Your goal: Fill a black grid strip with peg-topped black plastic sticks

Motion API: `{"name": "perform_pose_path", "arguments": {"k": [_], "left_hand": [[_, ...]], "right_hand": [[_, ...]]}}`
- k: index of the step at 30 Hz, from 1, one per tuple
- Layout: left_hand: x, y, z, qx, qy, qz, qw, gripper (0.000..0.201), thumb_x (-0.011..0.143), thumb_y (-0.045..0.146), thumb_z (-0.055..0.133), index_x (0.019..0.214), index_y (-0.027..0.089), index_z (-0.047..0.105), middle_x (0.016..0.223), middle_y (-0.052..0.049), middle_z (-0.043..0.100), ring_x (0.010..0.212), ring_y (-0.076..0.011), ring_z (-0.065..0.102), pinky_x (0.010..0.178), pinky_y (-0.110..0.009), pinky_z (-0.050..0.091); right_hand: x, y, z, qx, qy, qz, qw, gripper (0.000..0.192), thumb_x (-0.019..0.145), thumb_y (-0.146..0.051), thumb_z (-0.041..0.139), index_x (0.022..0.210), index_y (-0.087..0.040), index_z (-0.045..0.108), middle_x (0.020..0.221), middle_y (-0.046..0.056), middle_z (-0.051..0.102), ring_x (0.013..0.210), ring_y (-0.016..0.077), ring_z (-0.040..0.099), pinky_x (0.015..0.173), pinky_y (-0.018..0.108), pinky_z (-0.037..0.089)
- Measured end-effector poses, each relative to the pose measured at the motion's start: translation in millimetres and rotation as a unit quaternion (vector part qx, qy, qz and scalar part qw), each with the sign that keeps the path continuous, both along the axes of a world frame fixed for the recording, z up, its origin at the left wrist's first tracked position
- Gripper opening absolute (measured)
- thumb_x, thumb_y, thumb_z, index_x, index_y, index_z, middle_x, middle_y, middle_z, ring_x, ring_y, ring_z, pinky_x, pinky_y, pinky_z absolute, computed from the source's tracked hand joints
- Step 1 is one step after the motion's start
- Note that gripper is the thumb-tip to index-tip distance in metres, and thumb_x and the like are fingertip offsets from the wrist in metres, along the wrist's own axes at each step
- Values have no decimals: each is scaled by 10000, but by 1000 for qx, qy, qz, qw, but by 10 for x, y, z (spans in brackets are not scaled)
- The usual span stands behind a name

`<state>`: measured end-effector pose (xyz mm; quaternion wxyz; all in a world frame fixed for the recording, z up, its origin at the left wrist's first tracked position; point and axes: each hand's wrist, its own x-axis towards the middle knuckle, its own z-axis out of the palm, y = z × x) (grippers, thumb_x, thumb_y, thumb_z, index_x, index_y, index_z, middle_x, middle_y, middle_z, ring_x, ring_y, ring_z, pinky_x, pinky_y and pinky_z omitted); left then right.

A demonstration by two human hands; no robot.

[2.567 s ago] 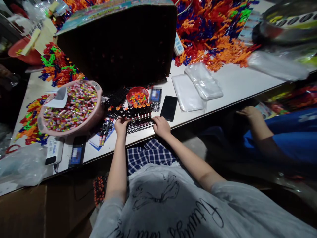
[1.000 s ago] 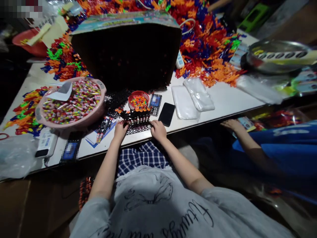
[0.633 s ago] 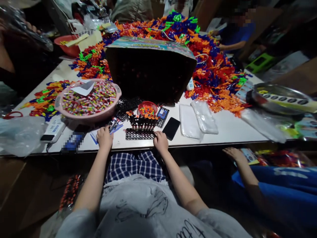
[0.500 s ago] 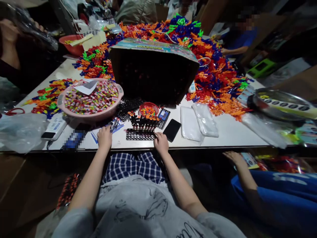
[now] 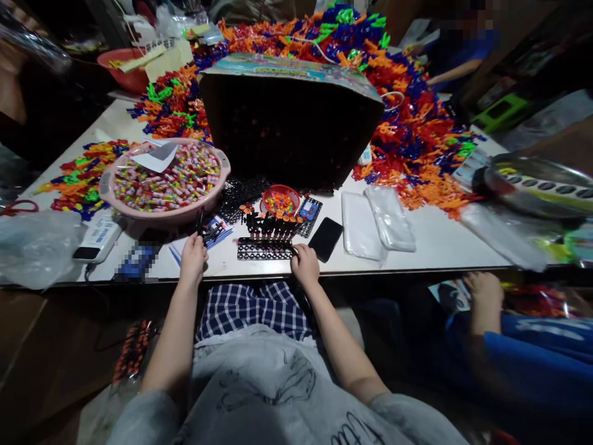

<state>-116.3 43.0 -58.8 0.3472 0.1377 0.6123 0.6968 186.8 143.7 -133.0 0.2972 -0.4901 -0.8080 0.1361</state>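
Black grid tray (image 5: 264, 248) flat on the white table (image 5: 430, 241), close to its near edge, long axis running left to right along that edge. Right hand (image 5: 304, 266) curled at the tray's right end, fingertips touching its corner; whether pinching it or only resting, cannot tell. Left hand (image 5: 193, 259) well apart to the left, closed round a thin dark stick (image 5: 200, 221) pointing up and away, over blue-printed papers (image 5: 217, 230).

Just behind the tray, a row of black pegs with orange caps (image 5: 271, 224), then a small red basket (image 5: 280, 199) of coloured beads. Black phone (image 5: 325, 238) just right of the tray, angled away; clear plastic bags (image 5: 377, 221) beyond it. Pink basin (image 5: 162, 184) of small coloured pieces at left, near the left hand. Large dark box (image 5: 290, 120) blocking the middle of the table behind, heaps of bright plastic parts (image 5: 417, 142) around it.

Bare tabletop only to the right, past the bags, and in a narrow strip between tray and left hand. Another person's hand (image 5: 484, 289) below the table edge at right, above a blue sleeve (image 5: 532, 364).
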Motion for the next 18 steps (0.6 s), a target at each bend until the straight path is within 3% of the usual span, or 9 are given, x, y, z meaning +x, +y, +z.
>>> {"name": "perform_pose_path", "arguments": {"k": [5,9,12,15,18], "left_hand": [[147,-67,20,38,-147,-52,987,617,627,30,594,1173,301,498,752,64,480,539,-35,462,492,-135,371],[256,-89,-7,90,-220,-134,962,417,697,94,657,1072,266,590,836,24,541,662,-48,526,631,-165,473],[337,-41,-57,53,-151,-159,974,379,693,193,755,1054,223,641,780,29,549,606,-43,502,573,-161,452],[386,61,-119,-33,-9,-167,985,447,613,296,822,1016,161,683,767,6,601,575,-66,513,529,-200,443],[378,226,-196,-80,129,-143,978,430,582,342,818,939,129,713,860,-51,668,667,-127,587,596,-260,497]], "right_hand": [[1,1,13,-9,-14,0,1000,384,802,-113,451,1127,-165,649,1121,103,637,931,255,507,839,379,469],[-20,-7,65,-7,-23,-2,1000,389,805,-107,450,1137,-163,644,1114,115,629,938,261,508,847,386,466],[-36,-12,106,-11,-31,-4,999,394,807,-107,455,1150,-169,640,1120,116,623,945,266,508,856,395,462],[-41,-7,122,-18,-34,-7,999,392,808,-103,463,1151,-168,642,1117,112,625,940,262,509,857,390,460],[-40,2,122,-22,-34,-14,999,386,812,-106,474,1155,-167,642,1117,107,629,941,260,506,854,384,458]]}}
